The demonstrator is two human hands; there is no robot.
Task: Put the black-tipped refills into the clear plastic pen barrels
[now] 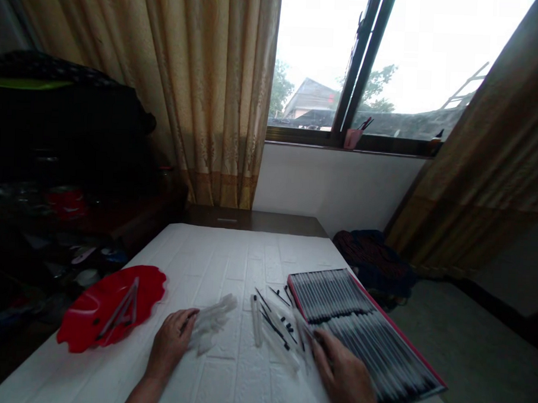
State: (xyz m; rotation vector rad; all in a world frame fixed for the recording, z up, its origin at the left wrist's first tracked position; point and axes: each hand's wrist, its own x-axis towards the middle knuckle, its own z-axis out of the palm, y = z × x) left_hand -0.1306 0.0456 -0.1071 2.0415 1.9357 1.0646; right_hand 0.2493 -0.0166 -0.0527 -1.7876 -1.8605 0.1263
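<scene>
My left hand (171,340) is closed at the near end of a blurred bunch of clear plastic tubes (213,318), which look like pen barrels. To its right, loose clear tubes (257,323) and thin black refill-like sticks (274,329) with small black caps lie scattered on the white table. My right hand (346,374) is over the right side of this pile, fingers bent together. Motion blur hides what lies between them. Beside that hand, a red-edged box (356,342) holds two rows of clear, black-tipped pens.
A red scalloped plate (147,279) at the left holds a few clear tubes and black bits. The white table (231,253) has a brick pattern. Dark clutter stands left of it. A pink cup (352,138) sits on the windowsill, and dark cloth (373,259) lies beyond the right edge.
</scene>
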